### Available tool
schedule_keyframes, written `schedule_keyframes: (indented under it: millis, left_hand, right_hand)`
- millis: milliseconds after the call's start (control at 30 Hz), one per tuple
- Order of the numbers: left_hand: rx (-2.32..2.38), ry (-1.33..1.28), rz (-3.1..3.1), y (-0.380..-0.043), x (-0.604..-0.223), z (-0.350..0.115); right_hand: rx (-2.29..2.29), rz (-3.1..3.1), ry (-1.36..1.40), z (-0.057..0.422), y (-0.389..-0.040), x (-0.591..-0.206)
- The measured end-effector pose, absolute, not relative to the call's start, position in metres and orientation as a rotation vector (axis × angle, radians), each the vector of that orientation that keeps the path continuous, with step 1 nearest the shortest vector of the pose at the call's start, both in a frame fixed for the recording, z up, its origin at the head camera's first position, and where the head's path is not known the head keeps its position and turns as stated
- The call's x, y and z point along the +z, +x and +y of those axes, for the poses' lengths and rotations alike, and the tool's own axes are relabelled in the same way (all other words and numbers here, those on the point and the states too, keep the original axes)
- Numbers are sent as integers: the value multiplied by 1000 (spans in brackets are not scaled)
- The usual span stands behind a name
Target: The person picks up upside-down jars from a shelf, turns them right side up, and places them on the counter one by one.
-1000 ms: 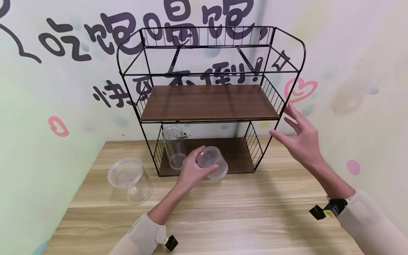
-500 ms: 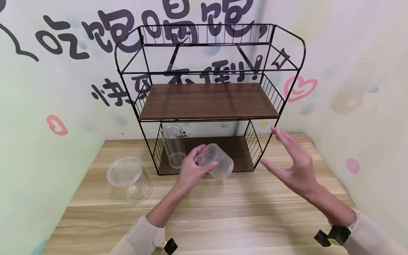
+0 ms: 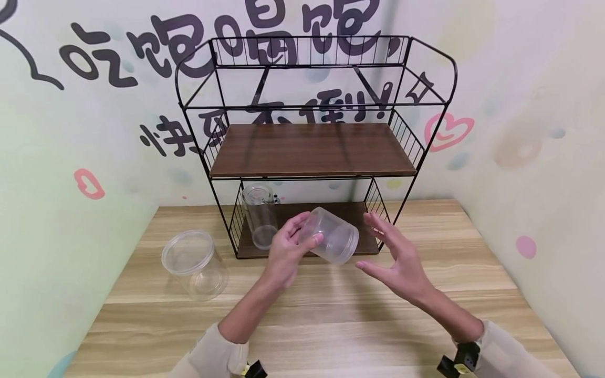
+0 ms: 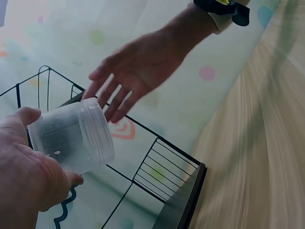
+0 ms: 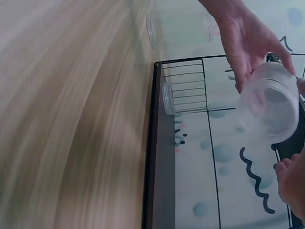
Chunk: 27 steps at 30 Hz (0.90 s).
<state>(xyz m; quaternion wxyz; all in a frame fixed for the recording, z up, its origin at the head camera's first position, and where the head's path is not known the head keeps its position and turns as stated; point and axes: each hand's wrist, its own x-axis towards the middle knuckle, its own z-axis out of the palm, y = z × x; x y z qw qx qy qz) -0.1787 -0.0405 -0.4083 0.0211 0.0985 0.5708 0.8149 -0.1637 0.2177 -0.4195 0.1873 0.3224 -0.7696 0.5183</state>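
Observation:
My left hand [image 3: 285,253] grips a small frosted, see-through plastic jar [image 3: 331,236] at its base end, thumb across the near side. The jar is tilted off the table in front of the rack's lower shelf, its ridged rim end pointing right and down. My right hand [image 3: 402,262] is just right of that rim, thumb and fingers spread, holding nothing. In the left wrist view the right hand's fingers [image 4: 121,98] overlap the jar's rim end [image 4: 97,131]. The right wrist view shows the round end of the jar [image 5: 271,112] facing the camera.
A black wire rack with a brown middle shelf [image 3: 312,149] stands against the wall. On its lower shelf [image 3: 350,220], at the left, is a tall clear jar [image 3: 261,218]. A wide clear jar [image 3: 194,265] stands on the wooden table [image 3: 321,325] left of the rack.
My right hand has come down and left from beside the rack's right post to near the jar. My left hand has turned the jar from rim down toward rim right.

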Motion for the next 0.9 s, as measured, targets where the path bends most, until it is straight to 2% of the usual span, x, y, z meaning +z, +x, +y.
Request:
schedule_keyframes:
  millis: [500,900]
  left_hand:
    - [2677,412,1392,-169,-406,-29]
    - [2482,408,1462,-165,-411,-40]
  right_hand:
    - [1893,-1963,821,184,-161,-429]
    - [1860,-1993,811,191,-161,-426]
